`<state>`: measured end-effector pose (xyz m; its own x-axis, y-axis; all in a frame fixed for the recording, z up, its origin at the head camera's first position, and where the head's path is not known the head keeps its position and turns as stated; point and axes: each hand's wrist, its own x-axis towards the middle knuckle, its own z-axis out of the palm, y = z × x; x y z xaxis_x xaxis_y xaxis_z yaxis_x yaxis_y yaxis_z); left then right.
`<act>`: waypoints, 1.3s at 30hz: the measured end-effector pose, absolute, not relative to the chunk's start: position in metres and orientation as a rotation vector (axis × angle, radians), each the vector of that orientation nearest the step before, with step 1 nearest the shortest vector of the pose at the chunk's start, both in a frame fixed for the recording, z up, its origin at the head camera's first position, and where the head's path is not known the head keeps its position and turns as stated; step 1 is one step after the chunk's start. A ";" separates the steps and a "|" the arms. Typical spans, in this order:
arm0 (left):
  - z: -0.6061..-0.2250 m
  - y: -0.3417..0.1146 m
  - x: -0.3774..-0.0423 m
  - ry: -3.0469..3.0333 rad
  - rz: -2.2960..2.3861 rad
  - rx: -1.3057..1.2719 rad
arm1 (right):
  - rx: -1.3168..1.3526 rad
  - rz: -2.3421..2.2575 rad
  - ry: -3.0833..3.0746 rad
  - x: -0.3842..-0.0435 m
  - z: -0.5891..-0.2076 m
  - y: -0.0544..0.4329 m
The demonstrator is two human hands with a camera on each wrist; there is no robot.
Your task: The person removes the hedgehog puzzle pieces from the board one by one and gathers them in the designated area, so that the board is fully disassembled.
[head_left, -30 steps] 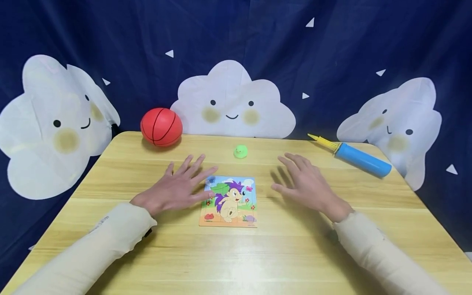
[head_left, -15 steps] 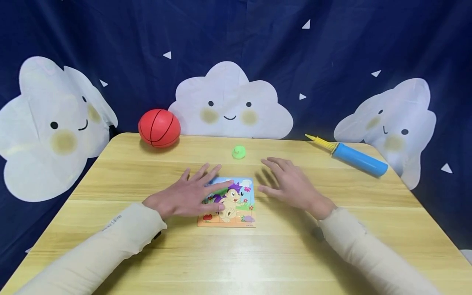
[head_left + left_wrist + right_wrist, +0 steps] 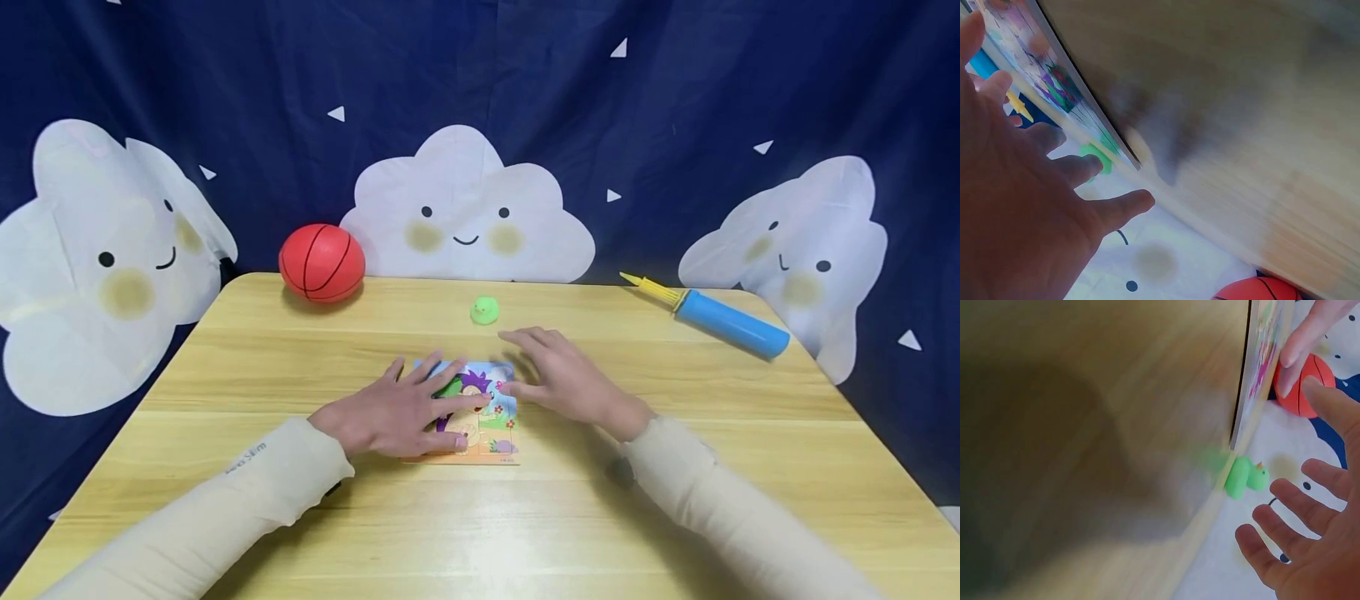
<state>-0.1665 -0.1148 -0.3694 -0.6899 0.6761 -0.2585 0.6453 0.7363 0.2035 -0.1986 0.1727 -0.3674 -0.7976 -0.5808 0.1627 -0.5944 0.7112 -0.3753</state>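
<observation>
A square jigsaw puzzle (image 3: 501,435) with a purple-haired hedgehog picture lies flat on the table in the head view. Over its left half is my left hand (image 3: 405,410), palm down with the fingers spread, covering part of the picture. In the left wrist view that hand (image 3: 1016,187) shows a gap above the puzzle board (image 3: 1075,81). My right hand (image 3: 573,379) hovers by the puzzle's right edge, its thumb tip overlapping the picture. Its fingers are relaxed and hold nothing, as the right wrist view of the hand (image 3: 1316,531) shows. Just beyond the puzzle sits a green toy duck (image 3: 485,311).
At the table's back left corner rests a red basketball (image 3: 322,262). A blue hand pump (image 3: 731,323) with a yellow nozzle lies at the back right. Behind the wooden table (image 3: 450,533) hangs a dark blue curtain (image 3: 540,75) with cloud faces.
Both hands have moved inward: the left hand rightward farther over the puzzle, the right hand leftward to its right edge. The puzzle, duck, ball and pump stay in place.
</observation>
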 end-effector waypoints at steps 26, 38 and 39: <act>-0.374 -0.111 -0.164 2.577 0.171 0.971 | 1.077 0.752 -3.010 -0.207 -0.374 0.149; -0.378 -0.114 -0.165 2.579 0.198 0.970 | 1.081 0.537 -3.084 -0.203 -0.363 0.138; -0.378 -0.114 -0.165 2.579 0.199 0.967 | 1.086 0.519 -3.085 -0.202 -0.362 0.137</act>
